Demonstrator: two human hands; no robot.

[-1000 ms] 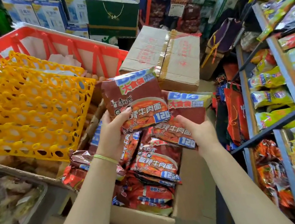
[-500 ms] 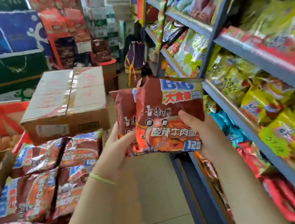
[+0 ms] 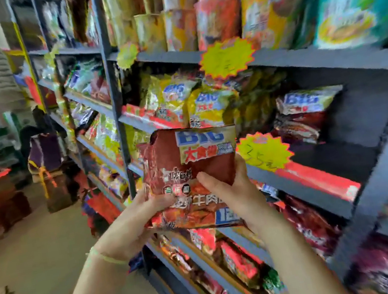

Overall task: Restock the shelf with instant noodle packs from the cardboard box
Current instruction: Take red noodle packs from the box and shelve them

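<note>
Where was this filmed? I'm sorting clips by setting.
Most likely a small grocery shop aisle: grey metal shelving crammed with noodle packets, yellow starburst price tags, and red noodle packs held up by the left hand and right hand.

A shop: shelves [image 3: 301,57] of snack packs [image 3: 172,99], starburst price tags [image 3: 226,58]

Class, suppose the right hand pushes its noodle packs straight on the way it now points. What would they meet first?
Probably the dark-red packs lying on the grey shelf ahead; the right hand aims into that partly empty bay, though depth is unclear in this blurred view.
</note>
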